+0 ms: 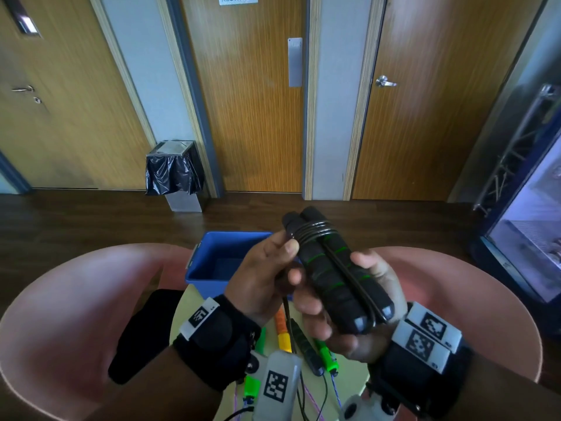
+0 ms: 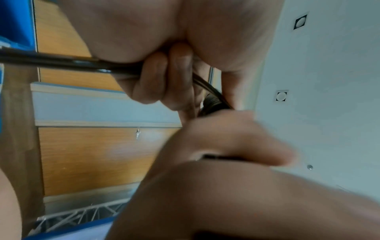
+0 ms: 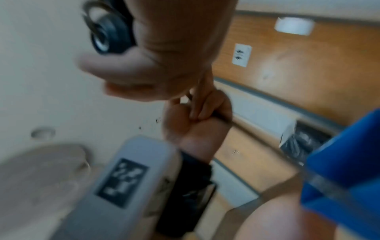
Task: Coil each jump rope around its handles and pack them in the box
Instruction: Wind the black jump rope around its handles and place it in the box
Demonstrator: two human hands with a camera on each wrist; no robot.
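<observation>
A black jump rope's two foam handles (image 1: 321,262), ringed in green, lie side by side across my right hand (image 1: 334,284), which grips them from below with the thumb on top. Several turns of black rope (image 1: 315,230) circle the handles near their far ends. My left hand (image 1: 288,262) grips the loose rope just left of the handles; in the left wrist view its fingers (image 2: 156,81) curl round the rope (image 2: 61,62). The right wrist view shows a handle end (image 3: 109,35) above my right hand (image 3: 144,65). The blue box (image 1: 212,278) stands open behind the hands.
On the small yellowish table (image 1: 188,311) under my hands lie other ropes: an orange and yellow handle (image 1: 282,332), a black handle (image 1: 306,350) and green handles (image 1: 326,357). Pink chairs (image 1: 76,299) flank the table. A lined bin (image 1: 174,171) stands by the doors.
</observation>
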